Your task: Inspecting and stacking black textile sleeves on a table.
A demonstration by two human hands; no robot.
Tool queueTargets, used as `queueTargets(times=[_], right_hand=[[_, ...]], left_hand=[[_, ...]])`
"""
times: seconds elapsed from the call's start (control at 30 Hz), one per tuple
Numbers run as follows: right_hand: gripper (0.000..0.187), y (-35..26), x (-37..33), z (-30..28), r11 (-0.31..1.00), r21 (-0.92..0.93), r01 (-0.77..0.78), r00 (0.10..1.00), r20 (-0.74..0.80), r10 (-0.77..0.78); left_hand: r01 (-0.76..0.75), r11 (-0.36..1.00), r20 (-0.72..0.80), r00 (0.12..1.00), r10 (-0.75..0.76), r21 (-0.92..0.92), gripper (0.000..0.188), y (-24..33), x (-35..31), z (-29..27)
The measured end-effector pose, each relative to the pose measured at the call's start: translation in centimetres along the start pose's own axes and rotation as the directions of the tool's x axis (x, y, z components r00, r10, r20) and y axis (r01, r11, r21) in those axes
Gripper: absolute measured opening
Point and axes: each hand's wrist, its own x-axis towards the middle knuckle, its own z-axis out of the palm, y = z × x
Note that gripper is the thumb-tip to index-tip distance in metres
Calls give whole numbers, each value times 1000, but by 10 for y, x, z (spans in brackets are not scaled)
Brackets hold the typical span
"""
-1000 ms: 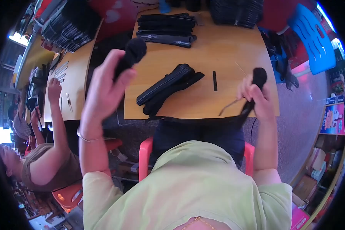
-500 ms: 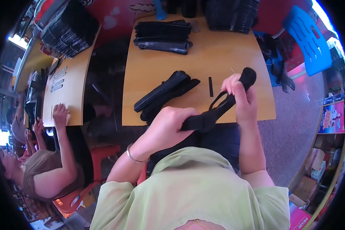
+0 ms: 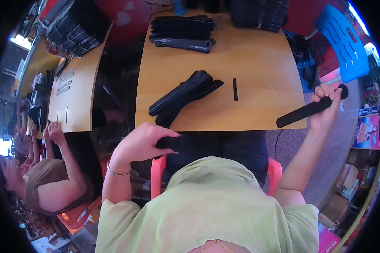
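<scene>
My right hand [image 3: 324, 107] grips a long, narrow black folded fabric piece [image 3: 299, 114]; its rounded end sticks out past my fingers and its other end reaches over the table's right front corner. Empty, with thumb and fingers apart, my left hand [image 3: 141, 141] hovers by the front edge of the wooden table [image 3: 257, 114]. Beyond it lie several similar black folded pieces [image 3: 179, 97], crossed over each other. To their right are a short flat black strip [image 3: 235, 89] and a thin pale stick [image 3: 271, 86].
Long black bundles [image 3: 181, 31] lie at the table's far left, and a tall black stack [image 3: 259, 16] stands far right. A blue plastic chair [image 3: 343, 46] is beyond the right edge. At a second table [image 3: 78, 101] on the left, a co-worker's hands [image 3: 56, 131] are at work.
My left hand has let go of the black piece and drawn back left, opening. My right hand has carried it right, and it now looks straight, with no loop showing.
</scene>
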Motion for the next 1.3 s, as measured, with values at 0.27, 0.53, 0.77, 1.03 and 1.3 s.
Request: queueTargets(times=[0.27,0.53,0.77,1.03,1.3], right_hand=[[20,43,-31,44,944,-331,-1,972,223,79],[58,95,-73,115,871,-489,-43,874,404,269],[43,109,-68,108,905,-390,-169,872,368,322],[30,93,-46,98,972,46,-228,944,256,210],[41,61,-21,39,942,292,-164,959,269,84]], left_hand=[[-58,940,-359,931,-70,-336,76,30,22,2],[-241,924,-383,916,117,-296,66,45,68,41],[-240,960,-475,868,145,-144,72,54,73,35],[-103,989,-422,906,49,-108,89,22,61,36],[148,932,-636,765,103,330,76,-25,63,46]])
